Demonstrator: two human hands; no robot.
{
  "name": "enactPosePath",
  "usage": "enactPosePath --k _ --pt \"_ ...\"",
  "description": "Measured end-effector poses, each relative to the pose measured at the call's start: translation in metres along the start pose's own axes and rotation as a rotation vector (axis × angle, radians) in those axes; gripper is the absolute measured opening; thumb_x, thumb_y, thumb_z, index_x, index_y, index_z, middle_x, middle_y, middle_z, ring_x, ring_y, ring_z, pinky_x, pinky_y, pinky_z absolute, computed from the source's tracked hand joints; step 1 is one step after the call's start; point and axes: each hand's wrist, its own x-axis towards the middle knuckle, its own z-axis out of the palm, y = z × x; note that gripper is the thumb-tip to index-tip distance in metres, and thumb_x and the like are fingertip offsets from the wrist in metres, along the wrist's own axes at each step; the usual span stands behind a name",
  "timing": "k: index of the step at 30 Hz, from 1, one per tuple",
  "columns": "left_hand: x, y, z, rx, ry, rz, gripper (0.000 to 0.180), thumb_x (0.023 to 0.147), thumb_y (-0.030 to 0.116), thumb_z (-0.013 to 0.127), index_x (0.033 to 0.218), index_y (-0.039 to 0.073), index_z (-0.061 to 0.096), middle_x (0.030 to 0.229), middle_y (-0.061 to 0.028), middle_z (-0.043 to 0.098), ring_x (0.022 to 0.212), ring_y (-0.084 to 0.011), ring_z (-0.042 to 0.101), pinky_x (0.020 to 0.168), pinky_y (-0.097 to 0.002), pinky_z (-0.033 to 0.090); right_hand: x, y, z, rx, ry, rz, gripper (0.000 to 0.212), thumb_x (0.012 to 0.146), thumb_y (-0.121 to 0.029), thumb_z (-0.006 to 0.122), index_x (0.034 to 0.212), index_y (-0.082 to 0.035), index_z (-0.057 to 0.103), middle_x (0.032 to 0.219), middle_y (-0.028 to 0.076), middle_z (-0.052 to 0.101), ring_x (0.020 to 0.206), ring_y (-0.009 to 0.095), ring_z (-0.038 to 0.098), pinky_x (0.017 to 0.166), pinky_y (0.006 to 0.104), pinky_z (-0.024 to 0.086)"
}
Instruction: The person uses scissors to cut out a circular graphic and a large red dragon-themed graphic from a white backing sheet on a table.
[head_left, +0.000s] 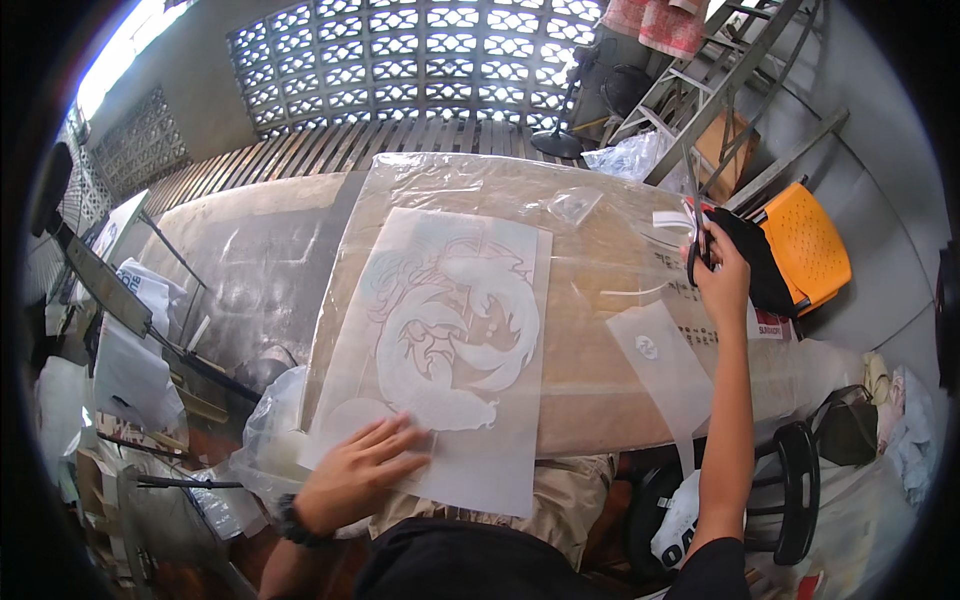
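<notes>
A large translucent sheet (480, 465) with a pale swirling design (430, 370) outlined in pink lies on the plastic-covered table (590, 400). Its near end hangs past the table's front edge toward my lap. My left hand (368, 468) rests with fingers stretched over the sheet's lower left part, slightly blurred. At the right side of the table my right hand (724, 282) is closed round the handles of a pair of scissors (699, 240), whose blades point away from me. Near them lie a curled white strip (672, 218) and a smaller translucent piece (655, 375) bearing a small emblem.
An orange chair (805, 245) with black cloth (745, 265) stands against the table's right side. Behind it leans a metal ladder (700, 85). A black chair (797, 490) is at the near right. Clear plastic (265, 430) hangs by the left edge.
</notes>
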Motion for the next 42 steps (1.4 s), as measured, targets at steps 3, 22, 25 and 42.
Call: enactPosePath --k 3,22,25,42 --pt "-0.022 0.013 -0.069 -0.120 0.186 0.000 0.026 0.081 0.001 0.063 0.104 0.008 0.072 0.100 -0.0085 0.074 0.094 -0.0251 0.072 0.079 -0.0363 0.059 -0.022 -0.022 -0.015 0.183 -0.037 0.011 0.047 0.084 -0.008 0.077 0.126 0.000 0.060 0.090 0.006 0.072 0.076 0.008 0.062 0.065 0.0244 0.049" --pt "0.211 -0.187 -0.149 0.129 0.208 -0.054 0.016 0.095 0.008 0.058 0.099 -0.002 0.070 0.083 -0.0141 0.072 0.070 -0.0216 0.071 0.065 -0.0346 0.056 -0.112 -0.121 0.009 0.288 -0.448 0.108 0.042 0.078 -0.013 0.083 0.115 -0.002 0.067 0.074 0.000 0.062 0.062 0.005 0.051 0.053 0.0223 0.041" --pt "0.219 -0.199 -0.148 0.163 0.238 -0.045 0.017 0.096 0.011 0.059 0.097 -0.002 0.070 0.082 -0.0134 0.072 0.071 -0.0214 0.071 0.066 -0.0339 0.056 -0.129 -0.127 0.010 0.319 -0.498 0.229 0.043 0.077 -0.012 0.084 0.114 0.001 0.066 0.074 0.000 0.062 0.062 0.004 0.049 0.053 0.0219 0.041" --pt "0.058 -0.056 0.035 -0.057 0.218 0.011 0.048 0.083 0.032 0.076 0.125 0.009 0.066 0.143 -0.0144 0.053 0.134 -0.0338 0.049 0.114 -0.0449 0.036 -0.287 -0.179 0.008 1.242 -0.786 0.773 0.056 0.087 -0.040 0.077 0.119 0.001 0.054 0.081 0.004 0.064 0.074 0.012 0.063 0.066 0.0240 0.050"
